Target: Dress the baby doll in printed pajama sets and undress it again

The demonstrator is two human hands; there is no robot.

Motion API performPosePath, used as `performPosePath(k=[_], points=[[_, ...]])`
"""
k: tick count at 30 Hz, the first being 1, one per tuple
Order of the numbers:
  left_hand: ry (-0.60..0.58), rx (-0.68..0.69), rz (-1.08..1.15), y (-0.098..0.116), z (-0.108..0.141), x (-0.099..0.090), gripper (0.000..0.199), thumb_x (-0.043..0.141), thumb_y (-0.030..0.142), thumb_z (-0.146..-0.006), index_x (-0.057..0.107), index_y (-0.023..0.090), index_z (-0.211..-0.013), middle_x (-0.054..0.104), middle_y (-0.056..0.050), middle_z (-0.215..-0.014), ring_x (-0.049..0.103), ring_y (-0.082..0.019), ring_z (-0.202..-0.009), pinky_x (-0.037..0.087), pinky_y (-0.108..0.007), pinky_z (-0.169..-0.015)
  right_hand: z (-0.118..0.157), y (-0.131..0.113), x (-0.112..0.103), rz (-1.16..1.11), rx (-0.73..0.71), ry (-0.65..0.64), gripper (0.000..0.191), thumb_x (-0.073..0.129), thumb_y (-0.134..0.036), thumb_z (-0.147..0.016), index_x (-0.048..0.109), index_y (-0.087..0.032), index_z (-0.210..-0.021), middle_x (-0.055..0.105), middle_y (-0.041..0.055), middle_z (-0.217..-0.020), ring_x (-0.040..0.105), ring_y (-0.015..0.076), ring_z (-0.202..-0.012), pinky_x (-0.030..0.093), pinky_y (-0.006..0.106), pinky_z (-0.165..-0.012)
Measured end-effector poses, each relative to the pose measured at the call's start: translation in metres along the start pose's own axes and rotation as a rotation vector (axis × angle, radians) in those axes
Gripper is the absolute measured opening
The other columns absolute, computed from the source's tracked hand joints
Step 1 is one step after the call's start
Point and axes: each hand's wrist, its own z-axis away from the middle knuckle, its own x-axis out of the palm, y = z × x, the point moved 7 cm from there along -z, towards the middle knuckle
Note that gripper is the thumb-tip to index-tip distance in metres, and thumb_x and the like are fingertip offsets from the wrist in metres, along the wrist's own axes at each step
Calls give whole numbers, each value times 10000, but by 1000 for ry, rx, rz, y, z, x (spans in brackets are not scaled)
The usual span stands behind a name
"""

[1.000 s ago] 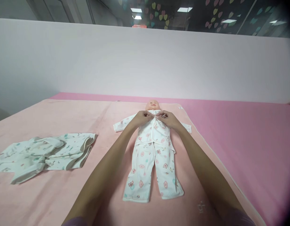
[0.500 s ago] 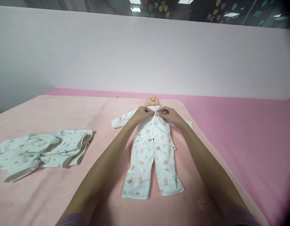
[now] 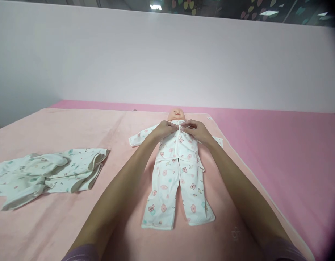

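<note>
A baby doll (image 3: 176,114) lies on its back, its head away from me. It wears a white printed baby jacket (image 3: 171,146) and matching trousers (image 3: 163,192). My left hand (image 3: 167,129) and my right hand (image 3: 196,129) meet at the top of the jacket's front, just below the doll's chin. Fingers of both hands pinch the jacket's front edges, one from each side. Whatever fastening lies between the fingertips is too small to make out. The jacket's left-side sleeve stretches out flat; the right-side one is partly hidden behind my right arm.
A crumpled heap of white baby clothes (image 3: 50,174) with a green print lies at the left. Beneath everything is a peach blanket (image 3: 121,134), over a pink mat (image 3: 287,152) that shows on the right. A white wall (image 3: 167,65) stands behind.
The view has tilted down slightly. Both hands stay at the jacket's collar, with only small shifts of the fingers.
</note>
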Motion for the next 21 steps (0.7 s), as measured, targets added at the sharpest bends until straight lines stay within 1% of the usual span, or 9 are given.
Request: performPosePath(k=[3, 6, 8, 12, 14, 16, 18, 21], points=[[-10, -18, 23, -1, 0, 1, 250, 817, 247, -790, 629, 177, -640, 506, 6, -588, 443, -115, -560, 305, -276, -556, 0, 0, 0, 0, -9, 27, 411, 886, -551, -758, 840, -235, -1016, 727, 45, -878, 517, 138, -652, 369, 270, -497], [-22, -31, 65, -3, 1, 4, 257, 794, 241, -798, 606, 175, -634, 496, 10, -597, 422, -103, -555, 295, -270, -553, 1, -3, 0, 18, -35, 49, 425, 887, -549, -752, 839, -230, -1030, 754, 63, -940, 565, 163, -714, 399, 276, -525], [-34, -15, 97, -3, 1, 5, 273, 778, 231, -795, 575, 181, -619, 486, 16, -599, 423, -101, -555, 295, -268, -557, 1, -5, 0, 39, -55, 58, 429, 878, -545, -759, 837, -222, -1040, 768, 74, -980, 582, 170, -734, 420, 282, -547], [-49, 7, 97, -1, 3, 5, 348, 778, 257, -790, 508, 193, -580, 441, 30, -572, 383, -94, -539, 275, -274, -559, 1, -5, 0, 62, -61, 72, 418, 875, -535, -758, 837, -215, -1024, 775, 77, -966, 600, 180, -740, 450, 299, -584], [-39, -18, 94, 0, 4, 3, 362, 801, 318, -791, 528, 193, -588, 477, 18, -582, 423, -109, -555, 303, -282, -567, 0, -4, 0, 67, -51, 75, 415, 877, -530, -753, 837, -211, -1016, 773, 75, -946, 606, 184, -740, 460, 308, -596], [-27, -45, 87, 0, 5, 3, 353, 829, 390, -785, 586, 188, -629, 535, -2, -614, 488, -133, -596, 330, -289, -579, 0, -4, 0, 70, -45, 87, 413, 886, -520, -740, 833, -208, -1004, 772, 75, -940, 621, 193, -754, 477, 317, -613], [-7, -36, 59, 0, 4, 4, 353, 857, 421, -767, 618, 185, -660, 549, -5, -632, 512, -142, -622, 331, -288, -584, -1, -6, 1, 87, -55, 96, 364, 883, -486, -742, 825, -209, -970, 779, 76, -952, 646, 210, -795, 509, 335, -659], [39, 34, 24, -1, 0, 6, 390, 877, 410, -752, 573, 193, -639, 477, 23, -614, 445, -112, -597, 304, -275, -578, -2, -10, 4, 153, -94, 90, 242, 841, -415, -783, 806, -221, -924, 793, 66, -984, 675, 224, -873, 549, 371, -782]])
